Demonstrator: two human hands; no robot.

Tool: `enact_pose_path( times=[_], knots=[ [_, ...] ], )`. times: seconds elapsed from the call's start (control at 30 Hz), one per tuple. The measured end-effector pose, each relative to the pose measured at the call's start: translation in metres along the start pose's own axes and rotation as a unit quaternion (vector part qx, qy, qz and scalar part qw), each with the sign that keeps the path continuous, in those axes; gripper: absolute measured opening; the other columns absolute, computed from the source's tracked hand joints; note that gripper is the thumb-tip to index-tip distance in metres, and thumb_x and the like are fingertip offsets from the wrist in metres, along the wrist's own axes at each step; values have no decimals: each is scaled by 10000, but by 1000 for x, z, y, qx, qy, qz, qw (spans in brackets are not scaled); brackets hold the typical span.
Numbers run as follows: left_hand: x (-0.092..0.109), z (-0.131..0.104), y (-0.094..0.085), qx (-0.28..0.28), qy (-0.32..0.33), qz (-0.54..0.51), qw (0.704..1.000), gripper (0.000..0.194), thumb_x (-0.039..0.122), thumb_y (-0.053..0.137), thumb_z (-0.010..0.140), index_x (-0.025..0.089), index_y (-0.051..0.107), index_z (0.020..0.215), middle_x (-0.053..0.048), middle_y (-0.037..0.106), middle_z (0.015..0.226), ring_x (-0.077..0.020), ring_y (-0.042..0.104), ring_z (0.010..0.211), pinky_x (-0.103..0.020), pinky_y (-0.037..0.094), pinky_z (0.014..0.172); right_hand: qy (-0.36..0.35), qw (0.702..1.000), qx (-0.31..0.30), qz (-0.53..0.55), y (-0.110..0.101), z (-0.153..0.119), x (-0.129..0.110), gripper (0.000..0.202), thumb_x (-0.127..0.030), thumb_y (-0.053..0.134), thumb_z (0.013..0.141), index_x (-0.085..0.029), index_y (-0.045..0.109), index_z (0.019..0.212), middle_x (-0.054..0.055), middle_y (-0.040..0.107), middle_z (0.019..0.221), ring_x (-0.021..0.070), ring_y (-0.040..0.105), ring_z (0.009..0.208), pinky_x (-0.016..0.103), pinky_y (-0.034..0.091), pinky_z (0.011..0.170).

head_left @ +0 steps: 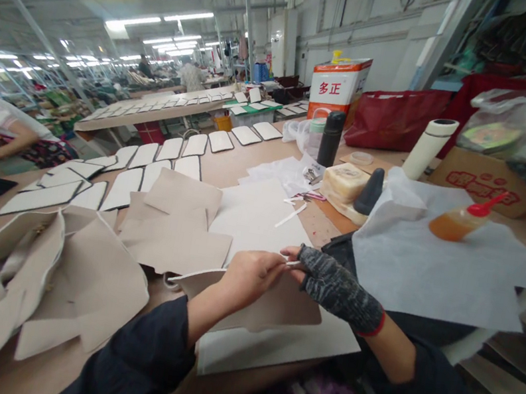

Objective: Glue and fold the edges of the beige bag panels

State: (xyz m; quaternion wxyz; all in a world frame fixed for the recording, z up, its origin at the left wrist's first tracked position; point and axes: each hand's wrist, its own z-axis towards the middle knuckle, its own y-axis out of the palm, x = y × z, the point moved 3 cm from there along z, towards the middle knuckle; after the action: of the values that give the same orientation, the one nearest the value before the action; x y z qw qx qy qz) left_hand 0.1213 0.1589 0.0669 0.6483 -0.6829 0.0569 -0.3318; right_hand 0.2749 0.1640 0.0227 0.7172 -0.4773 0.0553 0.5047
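Observation:
Both hands meet over the table in front of me. My bare left hand [249,279] is closed in a pinch at the upper edge of a beige leather-like panel [274,310]. My right hand [335,290], in a dark grey fingerless glove with a red cuff, pinches a thin white strip [293,263] close to the left fingertips. The strip runs along the panel's edge; how far it is attached I cannot tell. Beneath the panel lies a white sheet [277,351]. Flat beige pieces [177,230] rest just beyond my left hand.
Folded beige pieces [93,276] pile up at left; dark-edged white panels [126,187] line the table behind. At right are an orange glue bottle [457,226] on white paper [431,279], a black flask [330,139] and a white flask [427,150]. A co-worker [8,121] is at far left.

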Motion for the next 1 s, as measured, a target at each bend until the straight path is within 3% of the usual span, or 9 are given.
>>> enact_pose_path(
  times=[0.13,0.33,0.43,0.57,0.73,0.87,1.0],
  knots=[
    [-8,-6,1,-16,-32,-14,999,254,314,475,881,202,691,955,-43,729,887,-165,653,782,-223,464,684,-22,998,7,-51,-4,-8,-1,272,-266,459,884,-205,610,1101,75,682,1022,223,642,931,403,530,849],
    [-58,-41,-14,-24,-131,-49,990,265,318,496,856,187,708,948,-54,730,901,-179,654,805,-234,471,698,10,999,38,-29,-17,-23,6,257,-248,457,888,-216,630,1075,56,691,1013,210,654,921,356,553,835],
    [-73,-59,-21,-18,-164,-64,984,274,332,485,851,192,712,911,-40,731,863,-175,652,783,-227,471,667,14,999,39,-28,-20,-24,5,241,-255,463,887,-224,639,1048,47,701,977,209,665,878,351,564,803],
    [-69,-65,-22,-1,-142,-37,989,264,318,469,864,202,703,899,-35,728,847,-166,648,779,-223,463,669,-33,994,31,-104,-21,-14,-4,236,-282,441,899,-210,648,988,64,704,908,217,666,818,362,559,772],
    [-66,-68,-18,8,-97,11,995,269,324,442,890,215,677,961,-35,722,904,-161,654,814,-226,469,712,-96,962,14,-255,-14,-12,-8,309,-293,396,912,-176,624,740,84,653,681,220,635,642,359,537,619],
    [-77,-76,-19,-3,-76,25,997,270,317,437,895,221,657,1020,-38,713,970,-167,653,872,-233,473,758,-74,970,39,-229,-20,-22,-5,304,-304,382,925,-179,608,764,75,662,704,211,642,678,352,544,668],
    [-79,-79,-22,16,-37,41,998,272,300,408,905,213,654,984,-36,712,897,-151,649,802,-220,468,708,-60,981,28,-182,-27,-29,-6,294,-301,359,934,-181,627,936,80,700,873,212,662,802,352,553,738]
  ],
)
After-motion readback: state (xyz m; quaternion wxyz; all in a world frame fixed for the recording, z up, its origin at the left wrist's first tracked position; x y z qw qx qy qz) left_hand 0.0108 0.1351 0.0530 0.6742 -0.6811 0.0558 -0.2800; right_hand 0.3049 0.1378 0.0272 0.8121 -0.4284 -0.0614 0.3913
